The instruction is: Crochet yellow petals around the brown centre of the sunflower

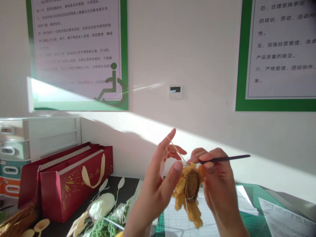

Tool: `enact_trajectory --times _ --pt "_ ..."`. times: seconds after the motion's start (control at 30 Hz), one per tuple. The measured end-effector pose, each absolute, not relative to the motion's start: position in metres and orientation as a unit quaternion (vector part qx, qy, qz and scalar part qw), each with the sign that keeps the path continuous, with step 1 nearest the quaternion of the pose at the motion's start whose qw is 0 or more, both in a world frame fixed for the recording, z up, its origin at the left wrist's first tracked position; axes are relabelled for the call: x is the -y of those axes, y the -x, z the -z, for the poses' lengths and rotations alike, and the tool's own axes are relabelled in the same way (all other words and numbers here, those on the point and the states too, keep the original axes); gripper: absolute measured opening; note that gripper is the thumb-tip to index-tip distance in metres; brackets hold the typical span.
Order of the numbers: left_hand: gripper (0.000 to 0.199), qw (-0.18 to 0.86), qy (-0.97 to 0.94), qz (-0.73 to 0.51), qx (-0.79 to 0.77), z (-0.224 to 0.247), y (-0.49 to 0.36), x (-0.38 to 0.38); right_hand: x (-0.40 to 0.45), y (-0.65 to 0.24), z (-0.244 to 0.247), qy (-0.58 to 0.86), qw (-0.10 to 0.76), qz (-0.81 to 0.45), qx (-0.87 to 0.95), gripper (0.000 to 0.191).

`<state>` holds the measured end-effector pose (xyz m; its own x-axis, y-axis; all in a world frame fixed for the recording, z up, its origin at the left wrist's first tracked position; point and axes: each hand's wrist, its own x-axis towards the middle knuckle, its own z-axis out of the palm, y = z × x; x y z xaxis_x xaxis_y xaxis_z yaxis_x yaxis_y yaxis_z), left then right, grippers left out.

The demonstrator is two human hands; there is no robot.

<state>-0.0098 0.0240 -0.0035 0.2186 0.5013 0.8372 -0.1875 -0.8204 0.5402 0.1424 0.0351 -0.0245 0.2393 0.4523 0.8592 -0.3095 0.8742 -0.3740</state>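
My left hand [158,177] pinches the edge of a yellow crocheted flower [182,187] with a round brown centre. Its index finger points up, and a strand of pale yellow yarn [177,150] runs from that finger down to the flower's top edge. In my right hand [218,177] is a crochet hook [230,158] with a dark handle, held nearly level. The hook's tip meets the top of the flower, partly hidden by fingers. A loose yarn end hangs across the flower's front, and its petals droop below.
Red gift bags [53,196] stand at the left beside stacked drawers [14,149]. White yarn [102,206] and green yarn [105,227] lie near my left forearm. Papers [286,215] rest on a green cutting mat [256,191]. A white wall with posters rises behind.
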Motion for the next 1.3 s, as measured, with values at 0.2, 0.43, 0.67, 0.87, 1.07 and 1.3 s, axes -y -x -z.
enact_trajectory --times 0.2,0.43,0.67,0.87,1.07,1.3 --pt "0.070 0.604 -0.532 -0.584 -0.102 -0.004 -0.002 -0.011 -0.037 -0.140 0.029 0.076 0.789 -0.042 0.608 0.008" --pt "0.065 0.669 -0.449 -0.579 -0.128 -0.003 -0.004 -0.007 -0.032 -0.151 0.023 0.089 0.700 0.207 0.678 0.032" --pt "0.078 0.694 -0.454 -0.555 -0.074 -0.004 -0.002 -0.004 -0.031 -0.138 0.026 0.075 0.757 0.124 0.637 0.028" --pt "0.075 0.636 -0.450 -0.619 -0.098 -0.004 -0.006 0.005 -0.030 -0.135 0.026 0.075 0.767 0.115 0.627 0.025" --pt "0.070 0.593 -0.452 -0.652 -0.139 0.001 -0.009 0.009 -0.022 -0.147 0.035 0.162 0.637 0.432 0.618 0.026" --pt "0.075 0.725 -0.429 -0.536 -0.059 -0.001 0.000 -0.002 -0.024 -0.142 0.026 0.023 0.739 0.149 0.657 0.024"
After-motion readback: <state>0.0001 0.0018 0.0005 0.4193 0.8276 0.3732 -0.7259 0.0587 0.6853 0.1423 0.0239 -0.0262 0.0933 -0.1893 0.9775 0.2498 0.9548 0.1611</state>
